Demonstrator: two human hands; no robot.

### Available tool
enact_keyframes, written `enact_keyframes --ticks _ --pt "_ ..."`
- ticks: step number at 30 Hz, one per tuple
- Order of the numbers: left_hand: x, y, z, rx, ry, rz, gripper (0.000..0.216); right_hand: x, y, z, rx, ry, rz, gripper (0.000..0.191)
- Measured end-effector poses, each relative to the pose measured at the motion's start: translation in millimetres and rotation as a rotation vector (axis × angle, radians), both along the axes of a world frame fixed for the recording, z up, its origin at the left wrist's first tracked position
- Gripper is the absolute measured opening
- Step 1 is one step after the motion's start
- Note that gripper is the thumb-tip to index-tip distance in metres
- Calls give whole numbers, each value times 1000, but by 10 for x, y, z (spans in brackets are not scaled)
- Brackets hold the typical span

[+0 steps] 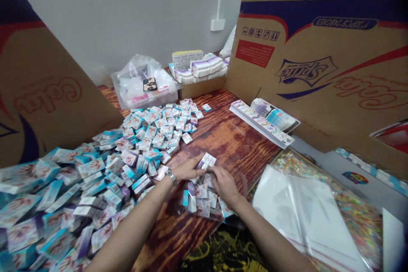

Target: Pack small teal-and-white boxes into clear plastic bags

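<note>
A clear plastic bag [204,208] filled with small white, blue and purple boxes lies at the table's front edge. My left hand [188,169], with a metal watch at the wrist, is closed on a few small boxes [208,160] at the bag's mouth. My right hand [225,185] is closed at the bag's upper right edge, fingertips curled close to those boxes; its grip is partly hidden. To the left spreads a large heap of small boxes [111,174], blue and purple with a hand picture, close beside my left forearm.
Cardboard sheets stand at left [54,80] and right [306,46]. Behind are a plastic tub with bags [149,95] and a carton [204,88] of white packets. Printed card stacks [258,123] lie at right, near flat clear bags [296,208] over a bag of colourful bits [357,208].
</note>
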State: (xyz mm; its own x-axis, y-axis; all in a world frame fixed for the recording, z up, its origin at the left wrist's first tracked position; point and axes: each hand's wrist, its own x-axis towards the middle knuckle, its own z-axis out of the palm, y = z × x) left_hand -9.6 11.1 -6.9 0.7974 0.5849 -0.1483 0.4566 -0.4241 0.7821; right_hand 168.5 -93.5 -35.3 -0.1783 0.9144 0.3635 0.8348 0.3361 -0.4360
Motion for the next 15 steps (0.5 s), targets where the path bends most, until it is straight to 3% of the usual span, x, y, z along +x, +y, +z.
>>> enact_keyframes --ticks 3,8,12,15 --pt "-2 4 -3 -11 -14 15 72 101 -88 130 -126 11 67 23" --pt "-5 -5 -20 -27 -33 36 72 196 -149 237 -292 -183 186 24" --pt "-6 -22 -31 -27 -45 62 73 148 -144 241 -360 -322 124 27" --pt "-9 -36 -28 -28 -57 72 72 73 -148 270 -348 -310 58 27"
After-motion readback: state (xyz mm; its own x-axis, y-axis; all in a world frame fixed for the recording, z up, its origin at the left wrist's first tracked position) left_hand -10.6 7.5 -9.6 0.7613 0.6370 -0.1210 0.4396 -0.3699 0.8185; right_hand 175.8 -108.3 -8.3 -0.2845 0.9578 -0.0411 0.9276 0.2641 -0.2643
